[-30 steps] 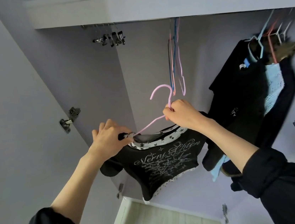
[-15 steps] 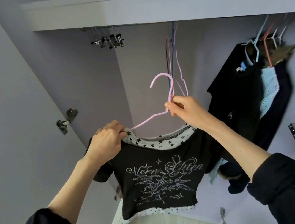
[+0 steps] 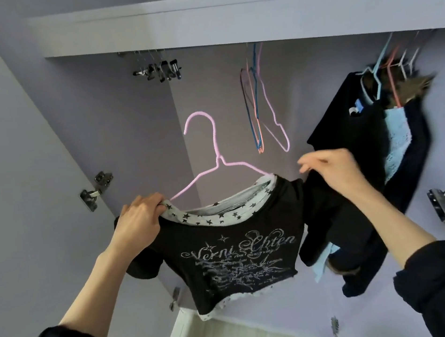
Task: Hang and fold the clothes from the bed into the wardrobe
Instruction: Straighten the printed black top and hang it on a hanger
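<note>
Wardrobe (image 3: 224,14) interior lilac, empty hangers (image 3: 258,108) on its rail. Left hand (image 3: 141,220) grips black top's (image 3: 234,251) collar on pink hanger (image 3: 213,152); right hand (image 3: 331,171), formerly at the hook, now pinches its sleeve.

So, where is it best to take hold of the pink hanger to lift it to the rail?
Probably the bare neck of the pink hanger, just under its hook, reached from the right by the right hand. The black T-shirt covers the right arm, and the left hand grips the collar at the left.
</note>
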### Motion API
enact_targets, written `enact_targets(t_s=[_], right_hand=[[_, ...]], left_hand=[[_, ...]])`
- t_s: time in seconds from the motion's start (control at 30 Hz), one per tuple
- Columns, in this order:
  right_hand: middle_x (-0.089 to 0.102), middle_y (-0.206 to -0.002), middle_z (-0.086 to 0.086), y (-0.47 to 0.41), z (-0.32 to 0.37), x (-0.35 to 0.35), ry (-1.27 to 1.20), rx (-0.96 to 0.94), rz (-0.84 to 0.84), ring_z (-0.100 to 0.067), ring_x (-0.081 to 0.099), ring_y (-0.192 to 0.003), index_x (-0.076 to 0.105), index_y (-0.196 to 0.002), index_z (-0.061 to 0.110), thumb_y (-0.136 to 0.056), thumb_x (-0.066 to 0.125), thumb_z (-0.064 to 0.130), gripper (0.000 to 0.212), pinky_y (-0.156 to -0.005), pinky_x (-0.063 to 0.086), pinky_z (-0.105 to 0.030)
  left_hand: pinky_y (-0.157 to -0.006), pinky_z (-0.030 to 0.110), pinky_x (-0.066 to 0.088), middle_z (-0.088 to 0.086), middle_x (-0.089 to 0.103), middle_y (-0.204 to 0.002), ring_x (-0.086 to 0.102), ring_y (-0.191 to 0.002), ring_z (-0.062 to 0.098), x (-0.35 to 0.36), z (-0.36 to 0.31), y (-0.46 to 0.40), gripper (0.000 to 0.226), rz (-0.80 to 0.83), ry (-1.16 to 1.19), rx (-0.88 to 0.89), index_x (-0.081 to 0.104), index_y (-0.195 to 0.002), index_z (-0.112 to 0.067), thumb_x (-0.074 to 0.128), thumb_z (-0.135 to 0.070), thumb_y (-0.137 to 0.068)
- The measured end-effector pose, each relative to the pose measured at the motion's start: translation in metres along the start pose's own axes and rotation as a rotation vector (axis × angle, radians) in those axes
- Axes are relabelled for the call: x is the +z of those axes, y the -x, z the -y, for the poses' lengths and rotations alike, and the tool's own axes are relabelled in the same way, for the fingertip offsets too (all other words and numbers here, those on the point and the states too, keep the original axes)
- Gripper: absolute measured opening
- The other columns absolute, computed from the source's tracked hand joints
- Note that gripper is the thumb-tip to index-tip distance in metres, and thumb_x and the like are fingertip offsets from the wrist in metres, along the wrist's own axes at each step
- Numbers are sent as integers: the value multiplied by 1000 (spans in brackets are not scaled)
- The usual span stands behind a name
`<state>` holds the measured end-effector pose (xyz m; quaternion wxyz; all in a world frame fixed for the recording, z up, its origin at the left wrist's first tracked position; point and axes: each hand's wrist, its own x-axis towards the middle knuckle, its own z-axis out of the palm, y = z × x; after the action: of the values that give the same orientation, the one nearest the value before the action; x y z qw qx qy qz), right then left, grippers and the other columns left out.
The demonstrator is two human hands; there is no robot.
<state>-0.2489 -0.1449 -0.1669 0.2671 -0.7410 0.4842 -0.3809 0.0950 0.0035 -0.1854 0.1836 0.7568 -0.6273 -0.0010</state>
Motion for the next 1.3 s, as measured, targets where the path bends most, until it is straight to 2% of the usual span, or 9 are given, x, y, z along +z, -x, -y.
enact_targets(t_s=[0.1,0.27,0.5,0.63,0.77,0.87,1.0,1.1,1.3], right_hand=[[71,-88,0,-6,-4,-15,4,-14,-88,5,61,-84,73,-88,12,-87,61,5,14,-93,46,-27],[61,-125,-3,6,-20,14,201,150,395,-14,53,-118,55,-130,11,-92,59,12,38,-98,36,-24],[57,-126,-13,6,-21,23,338,185,251,-30,48,-122,54,-130,6,-93,55,9,37,-101,37,-35],[64,-92,-18,0,-37,15,331,243,25,-35,58,-96,67,-97,3,-94,53,10,16,-86,46,-36],[66,-101,-23,-1,-45,2,246,409,-208,-40,58,-103,69,-103,1,-94,50,6,21,-95,46,-40],[61,-114,-25,2,-45,3,348,512,-43,-41,52,-112,64,-110,-5,-94,49,7,25,-96,41,-39],[49,-138,-10,6,-17,16,335,124,-67,-30,42,-129,48,-136,13,-92,56,15,45,-105,36,-48],[56,-127,0,9,11,27,336,-191,109,-15,48,-120,54,-132,15,-93,57,17,39,-103,39,-39],[63,-87,3,15,8,26,342,-172,215,-16,60,-77,68,-103,8,-92,58,24,21,-75,52,-37]], left_hand=[[-79,38,28,2,58,-86,51,-96,31,3,7,-1,16,-30,-24,-5,60,-100,-9,44,-9,-97],[-79,36,22,6,67,-98,53,-97,32,4,5,-7,17,-129,-27,39,64,-103,-9,50,-6,-94],[-78,32,18,6,65,-99,49,-95,29,4,11,-8,18,-146,71,-21,62,-102,-8,45,-5,-96],[-79,35,24,7,63,-98,48,-97,30,6,17,-6,18,-112,116,-74,61,-104,-7,44,-6,-96],[-83,43,34,1,57,-85,48,-96,32,7,24,-5,16,-105,153,-127,61,-99,-8,45,-6,-95],[-84,46,36,3,60,-88,47,-94,31,7,23,-7,15,-150,180,-106,60,-95,-9,46,-5,-95],[-82,38,25,1,64,-102,46,-101,28,7,11,-12,18,-185,123,-40,62,-101,-11,45,-8,-95],[-80,34,20,1,65,-103,47,-102,28,9,1,-15,18,-192,109,7,63,-101,-11,46,-6,-95],[-82,33,18,3,65,-102,43,-105,28,12,1,-13,19,-178,153,10,65,-102,-10,47,-6,-95]])
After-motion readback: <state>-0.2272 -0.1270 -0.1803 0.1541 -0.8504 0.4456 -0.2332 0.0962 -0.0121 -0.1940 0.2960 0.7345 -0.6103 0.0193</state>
